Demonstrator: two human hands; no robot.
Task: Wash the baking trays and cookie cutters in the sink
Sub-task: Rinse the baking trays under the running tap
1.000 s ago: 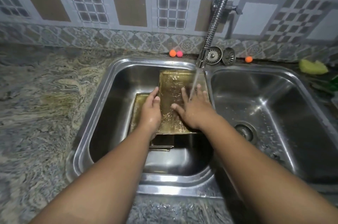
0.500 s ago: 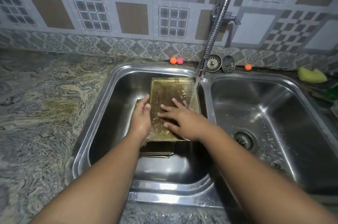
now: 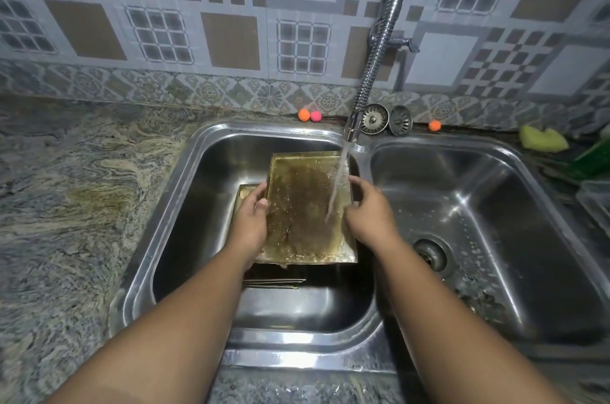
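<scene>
1. while the counter (image 3: 66,205) on the far left plays no part, the work sits in the sink (image 3: 198,205), in its left basin.
2. the left grip (image 3: 252,222) clasps the left rim of the baking tray (image 3: 303,205), thumb on top; a second tray (image 3: 246,190) peeks out beneath it.
3. the baking tray is held tilted above the basin floor, stained inner face up, and the water stream (image 3: 336,185) from the faucet (image 3: 379,50) strikes its right half.
4. the right grip (image 3: 369,215) looks curled round the right rim, grasping it.
5. the step in hand appears to be rinsing this tray. the next move likely calls for freeing one hand to rub the brown film, perhaps with the sponge (image 3: 543,139) at far right. no cookie cutters are visible.
</scene>
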